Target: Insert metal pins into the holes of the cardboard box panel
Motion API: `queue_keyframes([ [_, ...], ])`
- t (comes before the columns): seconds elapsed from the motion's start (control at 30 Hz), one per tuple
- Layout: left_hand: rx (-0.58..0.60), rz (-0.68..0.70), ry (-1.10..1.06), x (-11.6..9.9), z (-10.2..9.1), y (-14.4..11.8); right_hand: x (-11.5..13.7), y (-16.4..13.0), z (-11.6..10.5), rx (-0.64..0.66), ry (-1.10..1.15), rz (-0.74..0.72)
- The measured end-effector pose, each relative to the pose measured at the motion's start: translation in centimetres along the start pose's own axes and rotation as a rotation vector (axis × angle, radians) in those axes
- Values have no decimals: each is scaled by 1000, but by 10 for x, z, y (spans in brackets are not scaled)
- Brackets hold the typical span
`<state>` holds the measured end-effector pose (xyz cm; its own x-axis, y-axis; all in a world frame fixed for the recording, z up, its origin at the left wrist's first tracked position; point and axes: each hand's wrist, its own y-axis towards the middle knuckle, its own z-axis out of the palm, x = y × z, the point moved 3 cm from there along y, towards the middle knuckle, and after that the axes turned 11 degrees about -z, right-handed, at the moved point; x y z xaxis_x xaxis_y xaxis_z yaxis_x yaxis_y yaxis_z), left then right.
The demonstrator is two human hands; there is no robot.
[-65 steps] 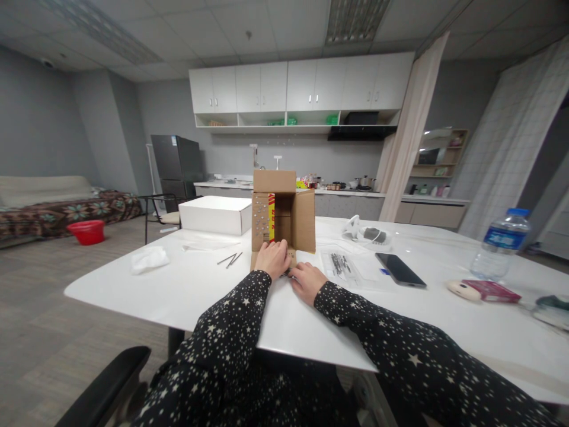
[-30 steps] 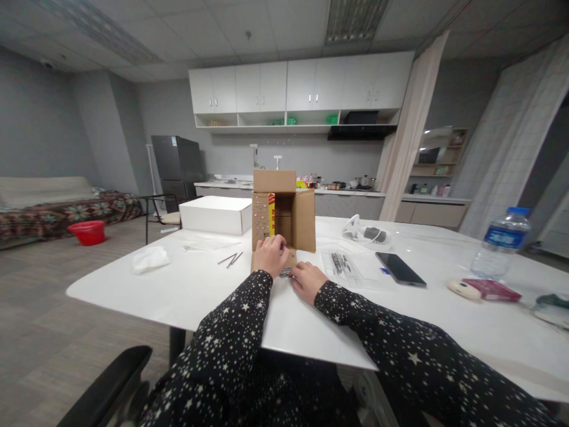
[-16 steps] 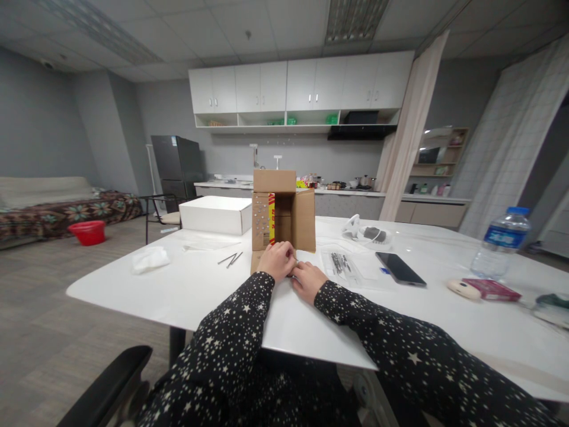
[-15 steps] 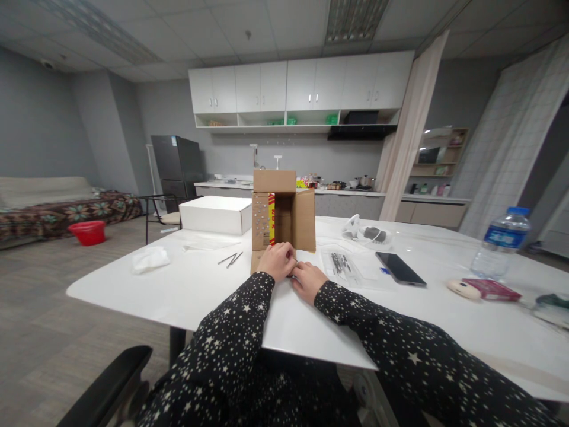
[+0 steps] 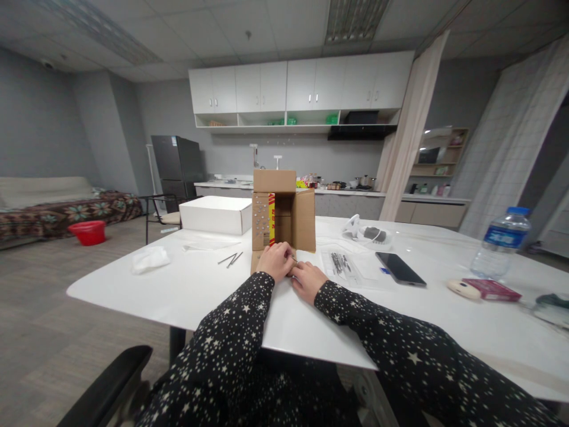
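Observation:
An open cardboard box (image 5: pixel 304 218) stands upright on the white table, its opening towards me and its flaps spread. Small pale dots stud the left flap (image 5: pixel 260 216), beside a yellow and red strip. At the lower flap, my left hand (image 5: pixel 276 261) is closed, its fingertips pinched together. Close against it, my right hand (image 5: pixel 308 279) has its fingers bent and closed too. Something thin shows between the fingertips, too small to name. Left of the hands lie a few thin metal rods (image 5: pixel 230 259). To the right is a clear plastic bag (image 5: pixel 344 264) with dark slender pieces.
Behind on the left sits a white box (image 5: pixel 216 214), with a crumpled tissue (image 5: pixel 150 259) nearer me. On the right are a phone (image 5: pixel 400 269), a water bottle (image 5: pixel 500 243), a dark red box (image 5: pixel 493 290) and a cream-coloured rounded object (image 5: pixel 463 289).
My left fingers have shifted very slightly at the lower flap. Otherwise the hands, the cardboard box and the table items stay where they were.

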<state>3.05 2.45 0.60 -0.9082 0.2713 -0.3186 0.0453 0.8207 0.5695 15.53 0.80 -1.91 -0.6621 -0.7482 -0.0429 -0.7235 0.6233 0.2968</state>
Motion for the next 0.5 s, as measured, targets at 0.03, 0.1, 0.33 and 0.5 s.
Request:
queue_keyframes([
  [0.03,8,-10,11,1,1,0,0,0,0,0,3,-1],
  [0.1,26,-27,34,2,2,1,0,0,0,2,2,1],
  [0.33,102,-28,106,6,5,0,0,0,1,4,-2,9],
  [0.5,138,-40,118,7,5,0,-1,0,2,11,-8,5],
])
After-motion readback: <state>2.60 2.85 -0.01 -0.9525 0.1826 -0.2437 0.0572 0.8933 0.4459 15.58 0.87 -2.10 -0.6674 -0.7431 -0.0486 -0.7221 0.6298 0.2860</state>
